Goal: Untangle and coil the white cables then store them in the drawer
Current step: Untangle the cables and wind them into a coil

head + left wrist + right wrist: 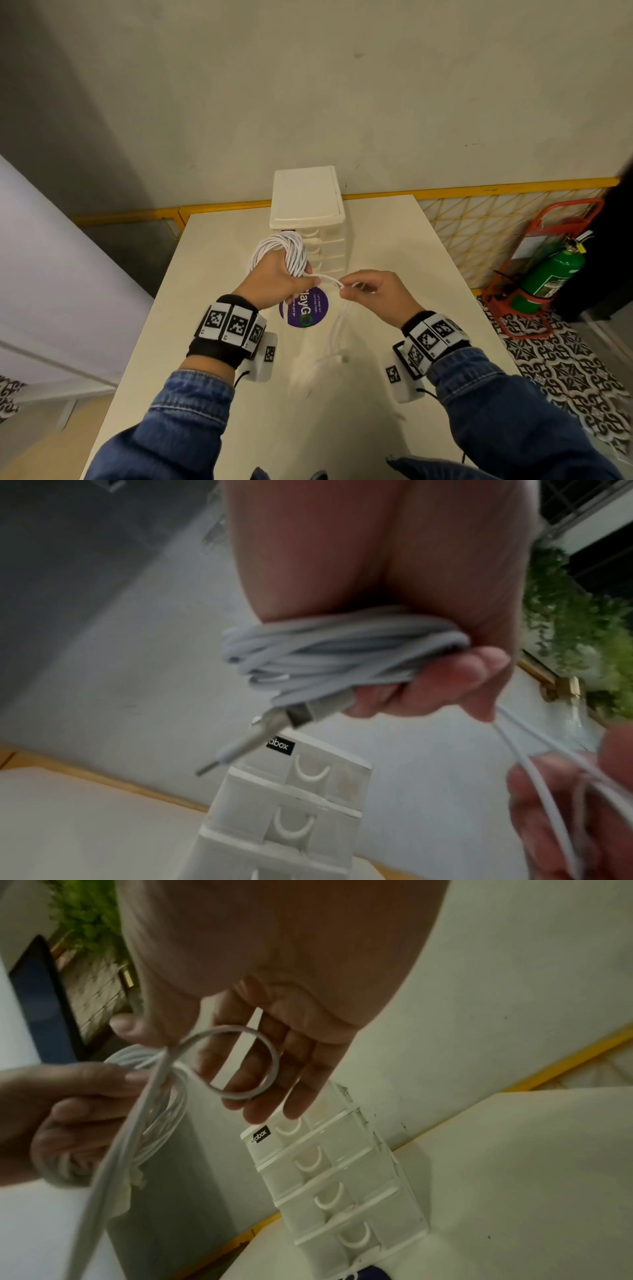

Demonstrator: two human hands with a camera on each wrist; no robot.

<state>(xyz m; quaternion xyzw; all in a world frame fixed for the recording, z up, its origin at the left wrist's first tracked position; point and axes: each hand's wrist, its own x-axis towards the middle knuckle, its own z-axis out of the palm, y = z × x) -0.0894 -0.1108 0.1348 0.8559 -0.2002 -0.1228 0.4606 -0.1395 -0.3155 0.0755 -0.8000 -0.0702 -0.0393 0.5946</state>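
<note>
My left hand (281, 277) grips a coil of white cable (284, 255) held above the table; the loops wrap round its fingers (441, 680), and a metal plug (260, 731) sticks out of the bundle. My right hand (370, 291) pinches loose cable strands (330, 279) between thumb and forefinger, just right of the coil, with a small loop (240, 1061) standing in front of its other, straighter fingers. More loose cable (337, 335) hangs down to the table. A white drawer unit (308, 212) stands behind the hands, its drawers (329, 1172) all shut.
The white table (411, 274) has a round purple sticker (305, 310) under the hands. A yellow mesh barrier (479, 222) runs behind it. A green fire extinguisher (548, 274) in a red stand sits on the patterned floor at right.
</note>
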